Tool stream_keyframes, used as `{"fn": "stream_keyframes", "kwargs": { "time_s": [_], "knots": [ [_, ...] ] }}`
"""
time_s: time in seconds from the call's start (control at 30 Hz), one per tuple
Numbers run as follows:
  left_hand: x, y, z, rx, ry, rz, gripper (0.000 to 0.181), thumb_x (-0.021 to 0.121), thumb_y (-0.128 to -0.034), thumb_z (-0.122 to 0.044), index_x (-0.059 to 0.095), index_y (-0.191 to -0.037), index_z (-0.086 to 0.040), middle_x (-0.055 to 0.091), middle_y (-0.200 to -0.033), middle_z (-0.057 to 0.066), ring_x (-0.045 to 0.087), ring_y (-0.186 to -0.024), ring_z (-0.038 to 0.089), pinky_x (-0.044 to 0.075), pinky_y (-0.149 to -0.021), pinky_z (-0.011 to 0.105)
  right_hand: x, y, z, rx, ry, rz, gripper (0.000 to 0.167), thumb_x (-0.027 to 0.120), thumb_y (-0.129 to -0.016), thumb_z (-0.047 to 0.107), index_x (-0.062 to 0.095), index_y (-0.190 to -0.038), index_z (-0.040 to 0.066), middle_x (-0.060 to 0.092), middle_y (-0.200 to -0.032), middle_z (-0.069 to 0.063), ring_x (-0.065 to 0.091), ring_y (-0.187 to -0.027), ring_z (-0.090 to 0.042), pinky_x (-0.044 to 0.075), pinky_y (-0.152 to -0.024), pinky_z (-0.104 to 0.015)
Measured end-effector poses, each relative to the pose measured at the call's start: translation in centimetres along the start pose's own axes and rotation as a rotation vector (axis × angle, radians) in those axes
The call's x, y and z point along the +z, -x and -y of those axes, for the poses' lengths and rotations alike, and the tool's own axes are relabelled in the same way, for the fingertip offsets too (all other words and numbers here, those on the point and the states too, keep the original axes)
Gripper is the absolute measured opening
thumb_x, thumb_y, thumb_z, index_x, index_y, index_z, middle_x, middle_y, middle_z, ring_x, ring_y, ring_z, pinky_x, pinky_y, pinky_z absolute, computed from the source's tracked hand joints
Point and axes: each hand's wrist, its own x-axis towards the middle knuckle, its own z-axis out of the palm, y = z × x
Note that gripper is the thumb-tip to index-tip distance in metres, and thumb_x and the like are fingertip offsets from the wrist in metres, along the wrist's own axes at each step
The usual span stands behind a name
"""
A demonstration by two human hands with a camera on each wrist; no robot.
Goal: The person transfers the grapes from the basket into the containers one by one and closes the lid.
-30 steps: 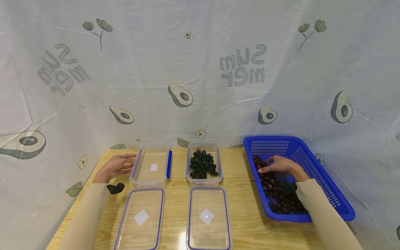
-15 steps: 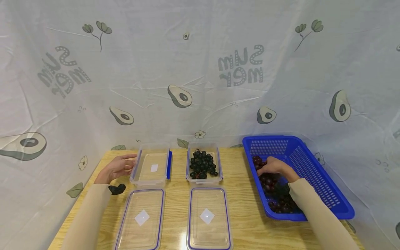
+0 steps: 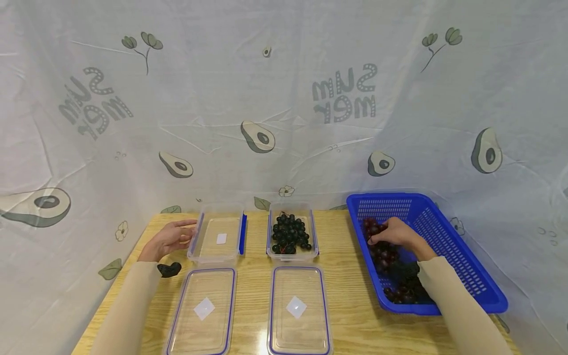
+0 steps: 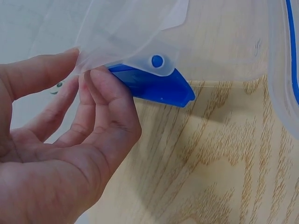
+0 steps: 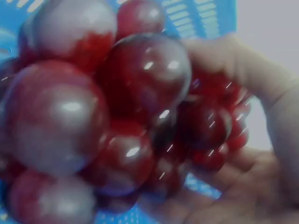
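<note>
In the head view, my left hand (image 3: 169, 238) is at the left side of a clear container (image 3: 208, 250) with a small white label inside. The left wrist view shows thumb and curled fingers of this hand (image 4: 70, 121) pinching the container's edge (image 4: 107, 46) beside its blue latch (image 4: 149, 84). Inside the blue basket (image 3: 461, 261), my right hand (image 3: 399, 233) grips a bunch of dark red grapes (image 3: 385, 256). Up close, the right hand (image 5: 247, 135) has thumb and fingers around the grapes (image 5: 145, 74), which hide part of it.
A second clear container (image 3: 315, 236) holds dark grapes (image 3: 290, 234). Two clear lids with blue seals, the left lid (image 3: 213, 330) and the right lid (image 3: 301, 333), lie in front of the containers on the wooden table (image 3: 253, 296). A patterned sheet (image 3: 222, 98) hangs behind.
My right hand dipped among the grapes and has come up slightly, with the red bunch shifted toward the basket's far end. The left hand has stayed at the container's side.
</note>
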Motion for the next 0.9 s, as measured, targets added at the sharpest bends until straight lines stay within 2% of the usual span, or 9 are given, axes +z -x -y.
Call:
{"fn": "stream_keyframes", "kwargs": {
  "time_s": [0.03,0.07,0.1,0.13,0.17,0.27,0.53,0.77,0.9],
  "knots": [
    [0.0,0.0,0.0,0.002,-0.002,0.008,0.060,0.057,-0.1077,-0.009,0.033,-0.163,-0.002,0.071,-0.108,-0.004,0.063,-0.087,0.008,0.057,-0.079,0.025,-0.3,0.2,-0.2,-0.015,-0.002,-0.006,0.044,0.087,-0.085,0.031,0.063,-0.088,-0.006,0.059,-0.081,-0.024,0.058,-0.079,-0.034,0.054,-0.075,-0.042],
    [0.1,0.0,0.0,0.002,0.001,0.010,0.060,0.057,-0.1078,-0.009,0.033,-0.163,-0.002,0.071,-0.108,-0.004,0.063,-0.087,0.008,0.057,-0.079,0.025,-0.6,0.5,-0.3,-0.022,-0.008,-0.016,0.058,0.086,-0.086,0.035,0.064,-0.110,-0.014,0.063,-0.105,-0.036,0.062,-0.097,-0.044,0.057,-0.086,-0.049],
    [0.1,0.1,-0.1,-0.002,0.001,0.005,0.060,0.057,-0.1078,-0.009,0.034,-0.163,-0.003,0.071,-0.108,-0.004,0.063,-0.087,0.007,0.057,-0.079,0.024,-0.9,0.7,-0.5,-0.034,-0.016,-0.027,0.078,0.085,-0.087,0.038,0.056,-0.132,-0.019,0.056,-0.129,-0.044,0.058,-0.117,-0.053,0.056,-0.095,-0.058],
    [0.1,0.1,-0.1,0.003,-0.002,0.010,0.061,0.057,-0.1081,-0.010,0.032,-0.163,-0.002,0.071,-0.108,-0.005,0.063,-0.087,0.007,0.057,-0.079,0.024,-1.2,0.8,-0.7,-0.040,-0.034,-0.037,0.096,0.084,-0.088,0.040,0.041,-0.149,-0.020,0.041,-0.149,-0.047,0.048,-0.133,-0.058,0.051,-0.104,-0.065],
    [0.1,0.1,-0.1,0.002,0.000,0.008,0.061,0.057,-0.1081,-0.010,0.032,-0.163,-0.002,0.071,-0.107,-0.005,0.063,-0.087,0.007,0.057,-0.078,0.024,-1.4,1.0,-0.8,-0.051,-0.049,-0.048,0.108,0.083,-0.089,0.042,0.026,-0.157,-0.018,0.024,-0.162,-0.044,0.036,-0.144,-0.061,0.046,-0.109,-0.069],
    [0.1,0.1,-0.1,0.001,-0.002,-0.002,0.060,0.057,-0.1081,-0.010,0.033,-0.163,-0.003,0.071,-0.103,-0.006,0.063,-0.084,0.006,0.057,-0.077,0.024,-1.9,1.1,-1.3,-0.049,-0.114,-0.085,0.112,0.083,-0.089,0.046,0.021,-0.162,-0.013,0.022,-0.166,-0.040,0.032,-0.148,-0.060,0.042,-0.113,-0.070],
    [0.2,0.1,0.0,0.003,0.011,0.010,0.063,0.057,-0.1079,-0.010,0.030,-0.164,-0.001,0.070,-0.102,-0.006,0.062,-0.083,0.006,0.057,-0.077,0.025,-3.0,1.5,-1.3,-0.096,-0.278,-0.174,0.109,0.078,-0.095,0.041,0.010,-0.165,-0.008,0.022,-0.166,-0.039,0.031,-0.150,-0.058,0.040,-0.116,-0.069],
    [0.3,0.1,0.0,0.004,0.021,0.011,0.063,0.056,-0.1081,-0.010,0.029,-0.164,-0.001,0.071,-0.102,-0.007,0.062,-0.083,0.006,0.056,-0.078,0.025,-4.0,1.4,0.3,-0.145,-0.378,-0.250,0.097,0.076,-0.098,0.037,0.018,-0.167,-0.002,0.036,-0.163,-0.034,0.039,-0.149,-0.050,0.037,-0.119,-0.067],
    [0.2,0.0,0.1,0.005,0.029,0.009,0.062,0.056,-0.1081,-0.009,0.030,-0.164,-0.001,0.072,-0.103,-0.006,0.062,-0.083,0.007,0.056,-0.078,0.026,-4.5,1.5,1.7,-0.164,-0.393,-0.281,0.091,0.074,-0.099,0.040,0.026,-0.166,0.003,0.042,-0.162,-0.028,0.045,-0.146,-0.040,0.043,-0.119,-0.057]
  ]
}}
